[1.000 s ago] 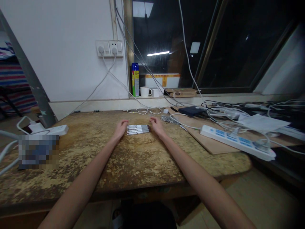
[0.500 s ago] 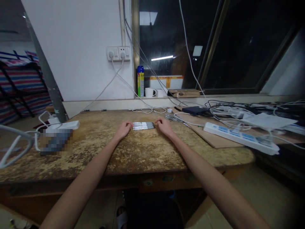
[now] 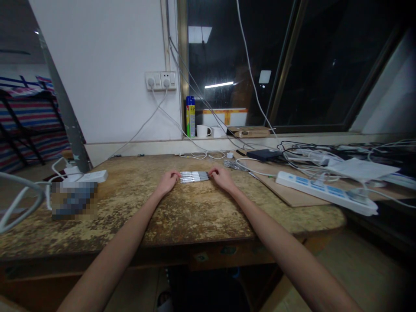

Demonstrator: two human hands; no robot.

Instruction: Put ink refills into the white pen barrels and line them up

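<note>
Several white-and-grey pens [image 3: 195,177] lie side by side in a neat row on the worn wooden desk [image 3: 198,212]. My left hand [image 3: 169,182] is at the left ends of the row, its fingers bent and closed against the upper pens. At the opposite ends, my right hand [image 3: 222,178] has thumb and forefinger drawn together on the grey ends of the pens. Both forearms reach over the desk's front edge. The fingertips partly cover the pens' ends.
A power strip [image 3: 325,193] lies on a brown board [image 3: 279,188] at right, among tangled cables. Another white strip [image 3: 95,176] and a pixelated object [image 3: 74,200] are at left. On the sill stand a spray can [image 3: 190,117] and white mug [image 3: 203,131].
The right hand's fingers have come in to the pens' right ends, where a small gap showed before. The whole view has shifted slightly, with the scene lower in the picture.
</note>
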